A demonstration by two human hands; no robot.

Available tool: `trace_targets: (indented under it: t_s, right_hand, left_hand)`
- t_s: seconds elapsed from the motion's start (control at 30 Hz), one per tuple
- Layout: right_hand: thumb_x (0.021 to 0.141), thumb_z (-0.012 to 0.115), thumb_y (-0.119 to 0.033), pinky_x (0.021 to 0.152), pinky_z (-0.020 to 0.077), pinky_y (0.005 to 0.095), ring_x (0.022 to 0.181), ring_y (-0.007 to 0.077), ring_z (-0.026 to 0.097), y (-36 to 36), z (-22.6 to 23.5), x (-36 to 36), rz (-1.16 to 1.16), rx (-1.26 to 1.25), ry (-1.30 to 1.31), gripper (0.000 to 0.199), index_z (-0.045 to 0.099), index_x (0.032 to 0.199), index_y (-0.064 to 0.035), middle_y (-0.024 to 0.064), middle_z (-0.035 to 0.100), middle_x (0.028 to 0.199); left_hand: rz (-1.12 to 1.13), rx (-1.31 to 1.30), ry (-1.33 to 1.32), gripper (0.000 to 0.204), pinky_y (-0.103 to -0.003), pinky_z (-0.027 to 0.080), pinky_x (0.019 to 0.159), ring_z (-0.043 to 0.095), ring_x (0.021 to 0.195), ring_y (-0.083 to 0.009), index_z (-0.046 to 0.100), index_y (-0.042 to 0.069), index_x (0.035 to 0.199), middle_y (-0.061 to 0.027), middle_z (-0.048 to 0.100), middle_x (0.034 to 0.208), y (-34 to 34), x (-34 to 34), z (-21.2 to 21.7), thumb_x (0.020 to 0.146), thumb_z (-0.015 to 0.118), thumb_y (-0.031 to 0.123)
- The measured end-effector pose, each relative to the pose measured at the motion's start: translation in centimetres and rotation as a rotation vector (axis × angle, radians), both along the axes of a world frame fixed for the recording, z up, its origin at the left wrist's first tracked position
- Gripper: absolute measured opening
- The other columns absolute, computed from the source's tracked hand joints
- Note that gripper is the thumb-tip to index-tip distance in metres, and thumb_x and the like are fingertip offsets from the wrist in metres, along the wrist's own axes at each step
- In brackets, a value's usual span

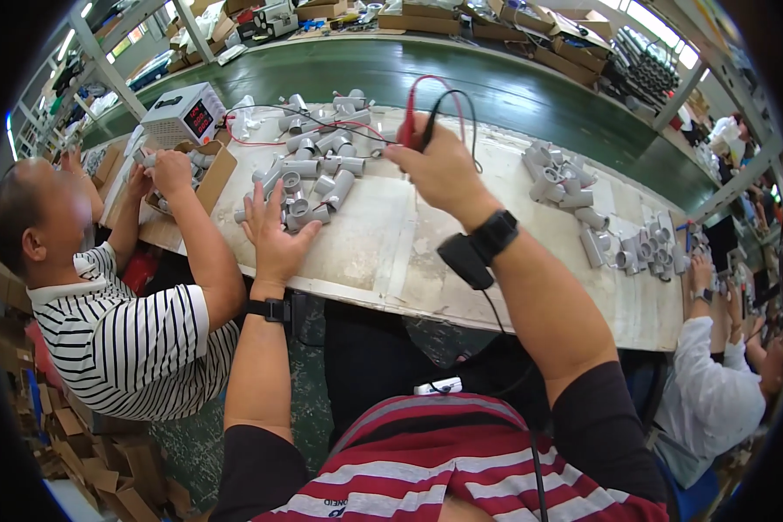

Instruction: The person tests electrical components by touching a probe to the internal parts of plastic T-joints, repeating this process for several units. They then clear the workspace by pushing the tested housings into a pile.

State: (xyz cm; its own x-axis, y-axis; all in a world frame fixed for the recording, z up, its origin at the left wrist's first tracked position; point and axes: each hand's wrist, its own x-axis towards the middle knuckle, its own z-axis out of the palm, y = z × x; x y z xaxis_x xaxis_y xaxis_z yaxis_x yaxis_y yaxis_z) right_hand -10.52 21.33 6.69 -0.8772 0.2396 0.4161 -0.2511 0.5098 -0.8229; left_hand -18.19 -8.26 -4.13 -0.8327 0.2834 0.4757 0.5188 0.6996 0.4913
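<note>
"Two hands are working over the pale table (496,274); what is each one doing?"

"The left hand (277,239) has its fingers spread, palm down, at the near edge of a heap of grey tubular pieces (303,167). I can't tell whether its fingertips grip any of them."

"And the right hand (448,170)?"

"Raised above the table, right of that heap, pinching a red lead (408,126) and a black lead (428,130) between thumb and fingers. Both cables loop up above the knuckles."

"Where do the leads come from?"

"Red and black wire stretches across the heap from the pale metal box (178,115) with the lit red display, at the far left of the table."

"Any more of those grey pieces?"

"Yes, a second group (558,174) lies well to the right of the right hand, and a third group (648,248) sits nearer the table's right end."

"Who else is here?"

"At the left, a person in a striped shirt (139,339) has their hands by an open carton (216,180) with grey pieces inside. At the right sits someone in a white top (709,383)."
</note>
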Motion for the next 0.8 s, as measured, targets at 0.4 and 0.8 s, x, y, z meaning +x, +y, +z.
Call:
trace_targets:
  t_s: [0.4,0.8]
  right_hand:
    - [0.094,0.080,-0.009,0.060,0.0469,0.0235,0.066,0.0071,0.058,8.4,7.4,16.5,-0.141,-0.174,0.347,0.016,0.065,0.100,-0.0068,-0.0019,0.065,0.078]
    - [0.094,0.078,-0.006,0.066,0.0486,0.0292,0.070,0.0106,0.056,9.8,-9.0,25.5,-0.398,0.123,0.107,0.015,0.065,0.099,-0.0026,0.0038,0.065,0.078]
  left_hand:
    - [-0.644,0.035,0.190,0.043,-0.050,0.042,0.112,0.054,0.132,-0.0410,0.070,0.005,0.119,-0.0215,0.060,0.137,10.9,10.4,4.5,0.079,0.081,0.015]
    - [-0.813,0.045,0.065,0.077,-0.048,0.034,0.122,0.039,0.148,-0.0458,0.049,0.004,0.152,-0.0296,0.045,0.156,32.6,9.7,4.1,0.088,0.079,0.036]
